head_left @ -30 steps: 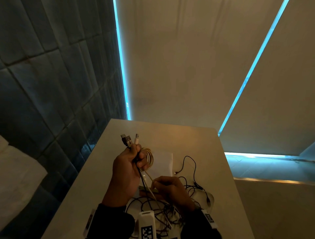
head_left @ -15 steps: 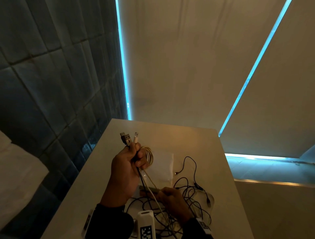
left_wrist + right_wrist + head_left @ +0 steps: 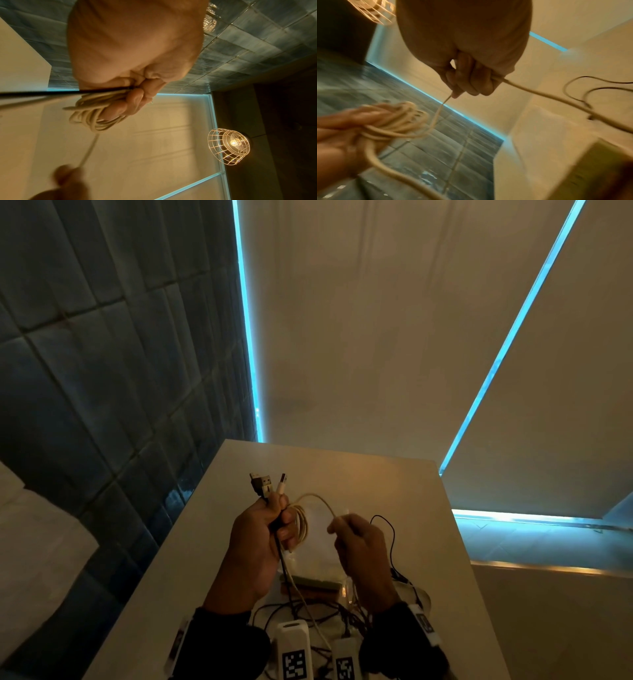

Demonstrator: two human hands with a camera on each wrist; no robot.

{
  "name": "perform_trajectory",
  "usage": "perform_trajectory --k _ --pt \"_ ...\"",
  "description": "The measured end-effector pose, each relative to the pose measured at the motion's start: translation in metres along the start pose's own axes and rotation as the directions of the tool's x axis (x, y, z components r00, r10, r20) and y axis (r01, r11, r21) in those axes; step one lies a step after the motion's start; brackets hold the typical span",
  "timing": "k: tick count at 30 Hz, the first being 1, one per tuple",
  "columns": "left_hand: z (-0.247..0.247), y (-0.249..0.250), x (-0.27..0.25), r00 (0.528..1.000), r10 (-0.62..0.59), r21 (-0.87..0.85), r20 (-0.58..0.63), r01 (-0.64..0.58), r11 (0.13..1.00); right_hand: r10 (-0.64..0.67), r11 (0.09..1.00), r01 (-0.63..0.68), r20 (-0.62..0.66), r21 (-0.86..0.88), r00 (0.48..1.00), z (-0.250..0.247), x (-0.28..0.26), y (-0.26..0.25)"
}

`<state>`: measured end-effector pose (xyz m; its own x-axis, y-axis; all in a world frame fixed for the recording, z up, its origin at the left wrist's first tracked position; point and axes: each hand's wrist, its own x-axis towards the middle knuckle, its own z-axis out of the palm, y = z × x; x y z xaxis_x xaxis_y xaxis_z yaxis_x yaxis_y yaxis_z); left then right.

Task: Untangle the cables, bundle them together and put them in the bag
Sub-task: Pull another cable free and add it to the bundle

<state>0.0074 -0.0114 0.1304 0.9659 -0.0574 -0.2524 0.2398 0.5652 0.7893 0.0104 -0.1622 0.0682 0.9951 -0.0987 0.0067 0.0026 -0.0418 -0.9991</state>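
My left hand (image 3: 270, 529) grips a coil of white cable (image 3: 301, 522) together with a black cable (image 3: 279, 556); a black USB plug (image 3: 261, 484) and a white plug (image 3: 282, 482) stick up above the fist. In the left wrist view the white coil (image 3: 92, 115) hangs from my curled fingers (image 3: 137, 97). My right hand (image 3: 356, 539) pinches the white cable's free strand (image 3: 322, 499), raised level with the coil. The same strand (image 3: 436, 116) runs through my right hand's fingers (image 3: 467, 81). A tangle of black cables (image 3: 325, 611) lies on the table near me. A clear bag (image 3: 318, 553) lies flat under my hands.
The pale table (image 3: 376, 481) stands against a dark tiled wall (image 3: 102, 354) on the left and a blind lit blue along its edges (image 3: 376, 320) behind. A thin black cable (image 3: 390, 529) loops to the right of my right hand. A wire-cage lamp (image 3: 229, 147) hangs overhead.
My right hand rose from the tangle near the table's front to the height of the coil, drawing the white strand up and over. The left hand kept its grip and barely moved.
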Motion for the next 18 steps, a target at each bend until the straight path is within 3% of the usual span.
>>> perform_trajectory --k 3,6,12,18 --pt "0.004 -0.002 -0.001 0.998 0.014 0.032 -0.059 -0.012 0.999 -0.139 0.990 0.138 0.096 0.009 0.986 0.006 -0.009 -0.036" --pt "0.007 -0.001 -0.004 0.989 0.063 0.046 -0.130 -0.058 0.997 -0.171 0.984 0.176 0.224 0.001 0.959 0.013 -0.021 -0.053" --pt "0.004 0.001 -0.005 0.987 0.062 -0.071 -0.145 -0.073 0.995 -0.115 0.993 0.115 0.316 0.019 0.942 0.011 -0.025 -0.052" --pt "0.005 0.003 -0.003 0.996 0.092 -0.195 -0.012 -0.092 0.976 -0.026 0.998 0.048 0.396 -0.045 0.918 0.011 -0.025 -0.040"
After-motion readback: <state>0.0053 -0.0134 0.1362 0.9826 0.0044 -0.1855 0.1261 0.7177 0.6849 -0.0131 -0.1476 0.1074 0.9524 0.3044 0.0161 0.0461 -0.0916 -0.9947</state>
